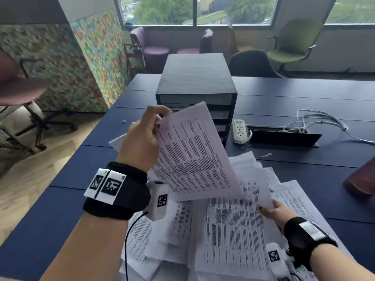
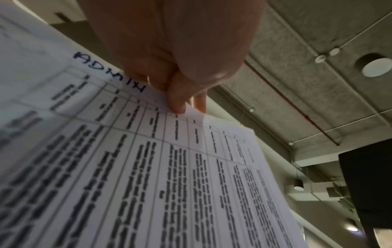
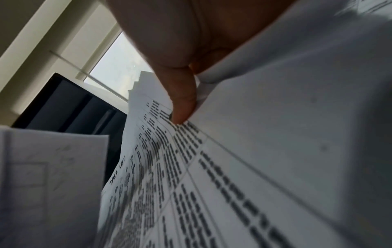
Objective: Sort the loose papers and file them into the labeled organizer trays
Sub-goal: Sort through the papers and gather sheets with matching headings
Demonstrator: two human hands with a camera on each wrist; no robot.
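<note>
My left hand (image 1: 150,126) pinches the top edge of a printed sheet (image 1: 194,155) and holds it lifted and tilted above the table. In the left wrist view that sheet (image 2: 169,167) carries a handwritten "ADMIN" beside my left hand (image 2: 180,100). My right hand (image 1: 274,209) pinches the right edge of another printed sheet (image 1: 233,230) on top of the loose pile of papers (image 1: 172,230); the right wrist view shows its thumb (image 3: 182,104) pressed on that sheet (image 3: 191,167). The black organizer with stacked trays (image 1: 194,86) stands behind the lifted sheet, its lower trays partly hidden.
A white power strip (image 1: 240,130) and an open cable hatch (image 1: 284,136) with white cables (image 1: 320,120) lie right of the organizer on the blue table (image 1: 81,175). A brown object (image 1: 361,179) sits at the right edge. Chairs stand beyond the table.
</note>
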